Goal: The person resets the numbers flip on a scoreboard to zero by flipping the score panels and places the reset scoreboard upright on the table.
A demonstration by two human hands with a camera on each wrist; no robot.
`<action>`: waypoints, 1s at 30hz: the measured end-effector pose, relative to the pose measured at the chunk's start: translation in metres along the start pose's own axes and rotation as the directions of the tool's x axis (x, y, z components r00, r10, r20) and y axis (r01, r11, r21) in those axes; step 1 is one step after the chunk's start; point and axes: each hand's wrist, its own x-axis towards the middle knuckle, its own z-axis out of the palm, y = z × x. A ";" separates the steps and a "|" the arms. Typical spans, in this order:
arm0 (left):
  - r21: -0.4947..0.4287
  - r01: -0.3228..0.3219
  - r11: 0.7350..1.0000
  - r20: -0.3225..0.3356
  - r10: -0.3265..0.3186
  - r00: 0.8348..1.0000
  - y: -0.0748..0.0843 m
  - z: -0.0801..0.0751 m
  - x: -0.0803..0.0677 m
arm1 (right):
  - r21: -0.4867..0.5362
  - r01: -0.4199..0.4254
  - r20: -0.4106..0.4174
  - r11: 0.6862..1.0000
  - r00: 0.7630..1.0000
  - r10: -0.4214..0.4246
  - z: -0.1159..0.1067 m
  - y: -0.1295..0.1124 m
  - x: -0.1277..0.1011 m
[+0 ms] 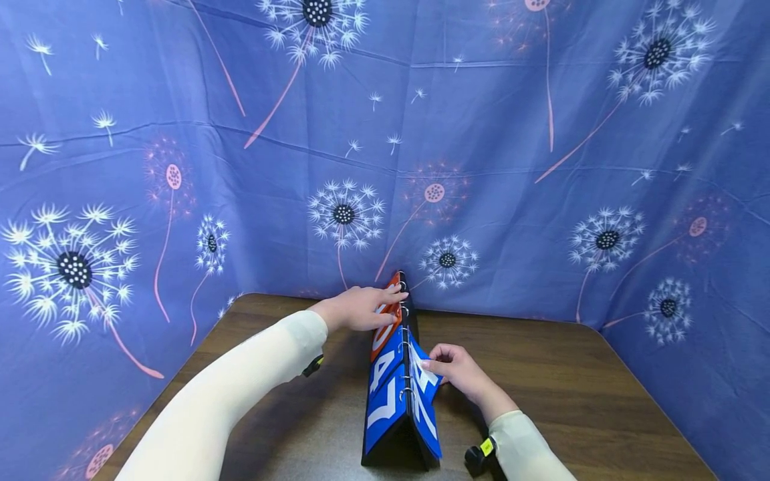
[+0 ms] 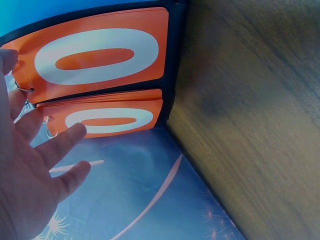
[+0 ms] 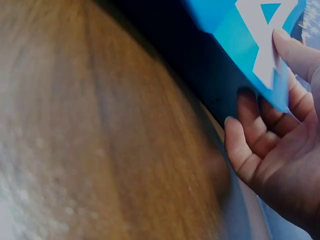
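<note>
A tent-shaped flip scoreboard stands on the brown wooden table, its ring-bound cards hanging down both sides. My left hand lies with straight fingers on its far top end, over the orange cards. The left wrist view shows those orange cards printed with white zeros, and my left hand spread beside them. My right hand pinches a blue card on the board's right side. In the right wrist view the thumb lies on the blue card and the fingers curl behind it.
A blue cloth with dandelion prints hangs around the table at the back and on both sides. Small black and yellow devices sit at my left wrist and right wrist. Bare wood lies left and right of the scoreboard.
</note>
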 end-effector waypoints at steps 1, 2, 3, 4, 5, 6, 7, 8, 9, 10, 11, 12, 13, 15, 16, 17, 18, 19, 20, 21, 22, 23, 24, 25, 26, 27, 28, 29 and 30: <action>-0.002 0.002 1.000 0.000 -0.002 1.000 0.000 0.000 0.000 | 0.007 0.005 0.004 1.000 1.000 -0.005 -0.001 0.001 0.000; -0.002 0.004 1.000 -0.002 -0.004 1.000 0.000 0.000 0.000 | 0.013 0.011 0.009 1.000 1.000 -0.011 -0.001 0.002 0.000; -0.003 0.004 1.000 -0.002 -0.004 1.000 -0.001 0.001 0.000 | 0.019 0.014 0.014 1.000 1.000 -0.014 -0.002 0.002 0.000; -0.002 0.005 1.000 -0.003 -0.005 1.000 -0.001 0.001 0.000 | 0.020 0.020 0.019 1.000 1.000 -0.021 -0.002 0.002 0.000; -0.002 0.006 1.000 -0.003 -0.006 1.000 -0.001 0.001 0.000 | 0.021 0.022 0.022 1.000 0.999 -0.023 -0.003 0.002 0.000; -0.001 0.006 1.000 -0.004 -0.006 1.000 -0.001 0.002 0.000 | 0.023 0.022 0.026 0.999 0.999 -0.022 -0.003 0.003 0.000; 0.002 0.003 1.000 -0.006 -0.003 1.000 -0.002 0.002 0.001 | 0.027 0.023 0.028 0.999 0.999 -0.024 -0.003 0.002 0.000; 0.008 0.002 1.000 -0.008 -0.002 1.000 -0.002 0.002 0.001 | 0.033 0.023 0.028 0.999 0.999 -0.024 -0.003 0.002 0.000; 0.014 0.001 1.000 -0.009 -0.001 1.000 -0.003 0.003 0.001 | 0.039 0.019 0.026 0.999 0.999 -0.020 -0.003 0.002 0.000; 0.019 -0.001 1.000 -0.012 0.002 1.000 -0.003 0.003 0.002 | 0.046 0.017 0.021 0.999 1.000 -0.018 -0.003 0.002 0.000; 0.022 -0.004 1.000 -0.014 0.004 1.000 -0.003 0.003 0.002 | 0.054 0.013 0.016 0.998 1.000 -0.014 -0.003 0.002 0.000; 0.023 -0.007 1.000 -0.017 0.007 1.000 -0.004 0.004 0.002 | 0.062 0.009 0.009 0.998 1.000 -0.010 -0.003 0.002 0.000; 0.024 -0.008 1.000 -0.019 0.009 1.000 -0.004 0.004 0.003 | 0.070 0.009 0.003 0.998 1.000 -0.009 -0.002 0.002 -0.001; 0.023 -0.006 1.000 -0.019 0.006 1.000 -0.004 0.004 0.003 | 0.079 0.006 -0.010 0.997 1.000 -0.005 -0.002 0.003 -0.001; 0.022 -0.005 1.000 -0.019 0.006 1.000 -0.004 0.004 0.003 | 0.082 0.007 -0.014 0.997 1.000 -0.006 -0.002 0.003 -0.002; 0.021 -0.004 1.000 -0.019 0.005 1.000 -0.004 0.005 0.003 | 0.082 0.009 -0.018 0.997 1.000 -0.008 -0.002 0.003 -0.002; 0.021 -0.004 1.000 -0.020 0.004 1.000 -0.004 0.005 0.003 | 0.083 0.011 -0.021 0.996 1.000 -0.010 -0.002 0.003 -0.002; 0.023 -0.003 1.000 -0.021 0.004 1.000 -0.004 0.005 0.004 | 0.085 0.015 -0.024 0.996 1.000 -0.013 -0.002 0.002 -0.003; 0.025 -0.003 1.000 -0.021 0.003 1.000 -0.004 0.005 0.004 | 0.084 0.018 -0.027 0.996 1.000 -0.016 -0.002 0.002 -0.003; 0.026 -0.003 1.000 -0.021 0.004 1.000 -0.004 0.005 0.004 | 0.080 0.020 -0.030 0.997 0.999 -0.018 -0.003 0.002 -0.003; 0.027 -0.005 1.000 -0.021 0.005 1.000 -0.005 0.005 0.004 | 0.076 0.021 -0.035 0.997 0.999 -0.019 -0.004 0.002 -0.003; 0.029 -0.006 1.000 -0.020 0.007 1.000 -0.005 0.005 0.004 | 0.071 0.026 -0.038 0.997 0.999 -0.023 -0.004 0.001 -0.003; 0.031 -0.007 0.999 -0.020 0.008 1.000 -0.005 0.005 0.004 | 0.069 0.027 -0.042 0.997 0.999 -0.024 -0.005 0.001 -0.003; 0.033 -0.009 0.999 -0.020 0.009 1.000 -0.005 0.005 0.004 | 0.066 0.029 -0.047 0.997 0.999 -0.026 -0.006 0.001 -0.003; 0.032 -0.010 0.999 -0.020 0.011 1.000 -0.005 0.005 0.004 | 0.058 0.030 -0.050 0.998 0.998 -0.027 -0.008 0.001 -0.003; 0.030 -0.011 0.999 -0.020 0.011 1.000 -0.005 0.005 0.004 | 0.052 0.030 -0.053 0.998 0.998 -0.027 -0.009 0.001 -0.003; 0.030 -0.011 0.999 -0.022 0.012 1.000 -0.005 0.005 0.004 | 0.049 0.030 -0.055 0.998 0.998 -0.028 -0.009 0.000 -0.003; 0.029 -0.010 1.000 -0.022 0.011 1.000 -0.005 0.005 0.004 | 0.048 0.032 -0.056 0.998 0.998 -0.029 -0.010 0.000 -0.003; 0.027 -0.010 1.000 -0.023 0.010 1.000 -0.005 0.005 0.004 | 0.043 0.026 -0.063 0.999 0.998 -0.023 -0.012 -0.001 -0.004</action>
